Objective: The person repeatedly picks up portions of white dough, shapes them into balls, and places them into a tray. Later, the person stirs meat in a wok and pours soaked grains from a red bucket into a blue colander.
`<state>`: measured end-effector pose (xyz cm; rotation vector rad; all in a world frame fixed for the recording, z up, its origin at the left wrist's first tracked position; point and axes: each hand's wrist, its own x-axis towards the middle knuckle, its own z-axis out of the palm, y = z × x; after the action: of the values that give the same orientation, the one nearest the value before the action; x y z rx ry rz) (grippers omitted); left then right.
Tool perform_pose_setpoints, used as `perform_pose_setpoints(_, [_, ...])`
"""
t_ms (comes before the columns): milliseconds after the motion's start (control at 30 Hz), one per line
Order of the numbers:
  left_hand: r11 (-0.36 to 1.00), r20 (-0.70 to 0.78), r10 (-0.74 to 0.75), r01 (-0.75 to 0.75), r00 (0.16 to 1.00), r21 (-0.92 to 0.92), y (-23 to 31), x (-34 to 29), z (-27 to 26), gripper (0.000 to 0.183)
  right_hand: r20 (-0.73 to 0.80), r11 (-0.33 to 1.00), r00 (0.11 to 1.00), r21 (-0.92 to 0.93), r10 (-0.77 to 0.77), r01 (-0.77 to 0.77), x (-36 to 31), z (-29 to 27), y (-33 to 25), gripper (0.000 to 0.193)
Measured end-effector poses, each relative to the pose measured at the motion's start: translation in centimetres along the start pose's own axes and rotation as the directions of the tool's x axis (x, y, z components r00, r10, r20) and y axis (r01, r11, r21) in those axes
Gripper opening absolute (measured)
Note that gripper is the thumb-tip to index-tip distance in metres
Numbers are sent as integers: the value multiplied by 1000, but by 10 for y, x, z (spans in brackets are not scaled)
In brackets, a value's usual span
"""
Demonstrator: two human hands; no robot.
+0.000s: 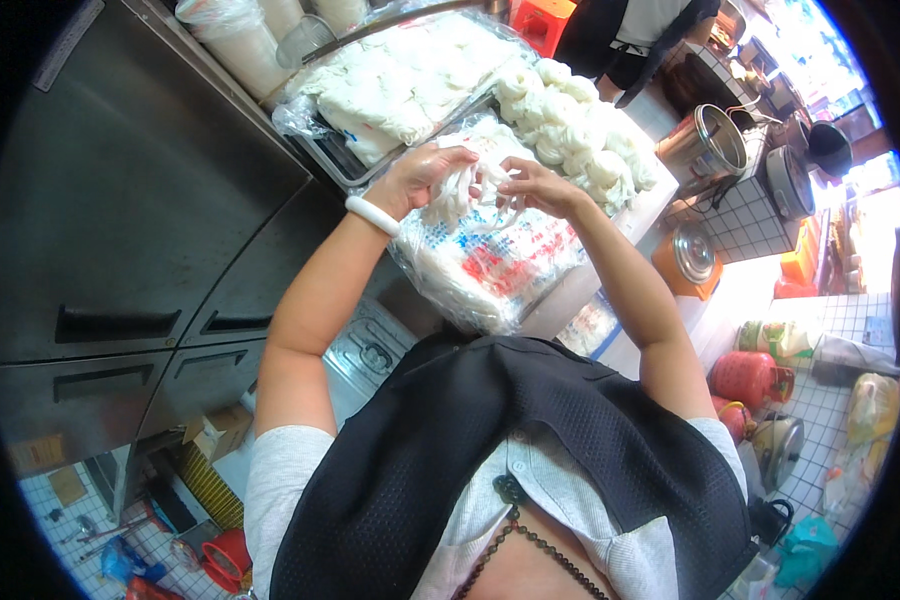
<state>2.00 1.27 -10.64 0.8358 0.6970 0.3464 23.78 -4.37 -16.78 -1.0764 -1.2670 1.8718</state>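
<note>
My left hand point(422, 178), with a white bangle at its wrist, is closed round a hank of white noodles point(456, 200). Across from it, my right hand point(542, 188) pinches the strands of the same hank with its fingertips. Both hands are raised over a clear plastic bag point(500, 265) with red and blue print, which bulges with white noodles. Beyond the hands, a metal tray holds a broad mass of white noodles point(410, 75) in plastic. To its right lie several coiled noodle bundles point(580, 130) in a heap.
A steel cabinet point(120, 190) stands close on my left. White tubs point(232, 45) are at the far left. On the right are a steel pot point(710, 140), an orange container with a lid point(692, 255) and red gas cylinders point(750, 380). Another person point(635, 40) stands at the far side.
</note>
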Motion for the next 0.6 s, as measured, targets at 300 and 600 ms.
perform_pose_setpoints(300, [910, -41, -55, 33, 998, -412, -27, 18, -4, 32, -457, 578, 837, -786, -300, -222, -10, 10, -23, 31])
perform_pose_setpoints(600, [748, -205, -83, -74, 975, -659, -96, 45, 22, 21, -210, 230, 933, -962, -291, -145, -16, 100, -29, 18])
